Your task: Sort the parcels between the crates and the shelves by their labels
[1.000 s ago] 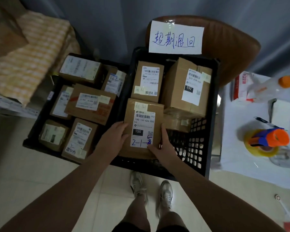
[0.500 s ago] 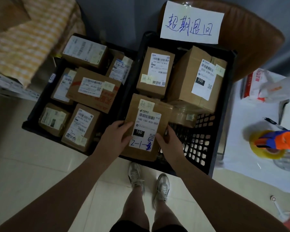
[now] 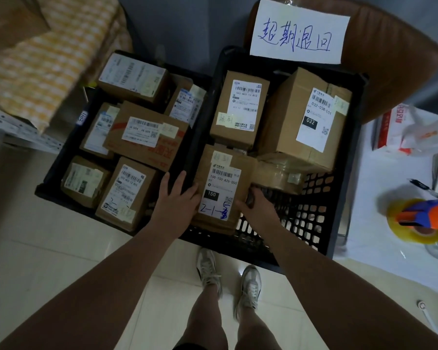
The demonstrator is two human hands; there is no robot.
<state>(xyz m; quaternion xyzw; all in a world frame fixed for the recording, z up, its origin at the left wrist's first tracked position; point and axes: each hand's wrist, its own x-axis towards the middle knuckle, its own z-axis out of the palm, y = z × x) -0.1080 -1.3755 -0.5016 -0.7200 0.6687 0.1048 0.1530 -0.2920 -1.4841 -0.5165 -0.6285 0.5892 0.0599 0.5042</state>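
Observation:
A small brown parcel (image 3: 221, 173) with a white label marked 150 and "2-1" in blue pen lies at the near left corner of the right black crate (image 3: 349, 198). My left hand (image 3: 176, 198) holds its left side, fingers against the box. My right hand (image 3: 257, 207) grips its right edge, fingers curled down behind it. Two more labelled boxes, one slim (image 3: 239, 109) and one big marked 032 (image 3: 306, 120), stand at the back of this crate. The left black crate (image 3: 53, 178) holds several labelled parcels. A handwritten white sign (image 3: 299, 31) stands behind the right crate.
A brown chair (image 3: 395, 59) stands behind the right crate. At the right, a white table (image 3: 379, 173) carries a tape dispenser (image 3: 422, 221), a pen and packets. A shelf with a checked cloth (image 3: 43, 51) is at the far left. My feet stand on pale floor tiles.
The parcel marked 150 has sunk lower into the right crate's near left corner. Both hands stayed on its sides, and my view has moved closer.

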